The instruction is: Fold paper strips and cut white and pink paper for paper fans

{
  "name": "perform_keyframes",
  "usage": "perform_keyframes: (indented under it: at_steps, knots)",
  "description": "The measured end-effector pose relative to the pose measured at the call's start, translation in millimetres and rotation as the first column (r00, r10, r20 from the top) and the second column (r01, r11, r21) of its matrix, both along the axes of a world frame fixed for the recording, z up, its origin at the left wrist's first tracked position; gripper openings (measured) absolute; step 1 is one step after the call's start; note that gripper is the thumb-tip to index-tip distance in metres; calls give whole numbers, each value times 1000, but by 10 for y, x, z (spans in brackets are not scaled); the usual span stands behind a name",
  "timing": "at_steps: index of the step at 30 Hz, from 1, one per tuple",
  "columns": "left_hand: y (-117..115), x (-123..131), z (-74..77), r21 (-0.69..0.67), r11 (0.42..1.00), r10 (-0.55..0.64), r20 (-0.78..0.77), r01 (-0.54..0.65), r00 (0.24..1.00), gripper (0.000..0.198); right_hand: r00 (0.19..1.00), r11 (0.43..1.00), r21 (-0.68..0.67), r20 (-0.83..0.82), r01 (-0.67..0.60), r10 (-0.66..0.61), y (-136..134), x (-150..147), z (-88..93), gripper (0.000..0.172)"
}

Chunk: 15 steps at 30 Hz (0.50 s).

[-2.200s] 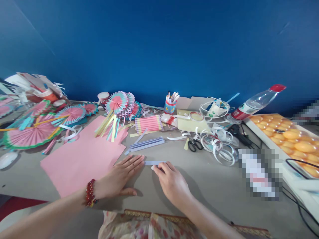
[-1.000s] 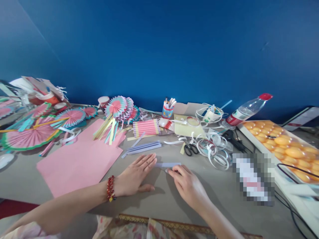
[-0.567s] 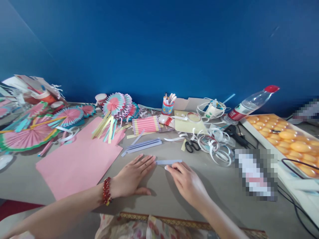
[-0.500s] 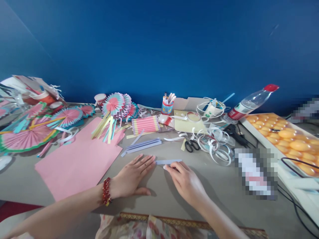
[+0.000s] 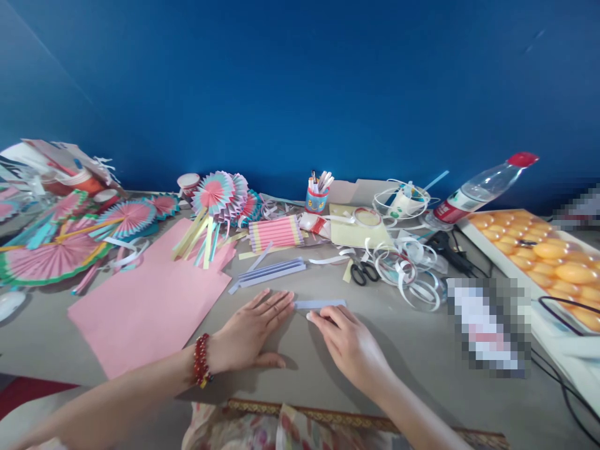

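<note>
A narrow lilac paper strip (image 5: 315, 304) lies flat on the grey table in front of me. My left hand (image 5: 250, 330) rests palm down, fingers stretched out, with its fingertips at the strip's left end. At the strip's right part, my right hand (image 5: 352, 345) has its fingers curled in and the thumb pressed close to the near edge. Its fingers cover some of the strip. Just beyond are several folded lilac strips (image 5: 272, 273), lying side by side. A large pink paper sheet (image 5: 150, 315) lies left of my left hand, partly behind my wrist.
Black-handled scissors (image 5: 364, 273) and curled white paper strips (image 5: 412, 278) lie beyond my right hand. Farther right are a black glue gun (image 5: 447, 253), a tilted plastic bottle (image 5: 480, 195) and an orange bubbled panel (image 5: 546, 256). Paper fans (image 5: 213, 195) and a pen cup (image 5: 317, 201) stand along the wall.
The view has shifted slightly, so items on the right appear a little farther right. Both hands keep nearly the same pose at the strip.
</note>
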<state>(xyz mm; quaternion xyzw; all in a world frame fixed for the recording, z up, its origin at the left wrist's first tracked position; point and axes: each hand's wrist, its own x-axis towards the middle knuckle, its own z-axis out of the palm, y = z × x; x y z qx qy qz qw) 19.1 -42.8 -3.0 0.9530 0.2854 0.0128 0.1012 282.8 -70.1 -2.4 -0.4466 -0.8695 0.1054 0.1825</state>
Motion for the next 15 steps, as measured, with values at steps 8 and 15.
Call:
perform_keyframes:
  at_steps: [8, 15]
  knots:
    - [-7, 9, 5, -12, 1000, 7, 13, -7, 1000, 98, 1000, 1000, 18, 16, 9, -10, 10, -98, -33, 34]
    - [114, -154, 159, -117, 993, 5, 84, 5, 996, 85, 999, 1000, -10, 20, 28, -28, 19, -120, 32, 32]
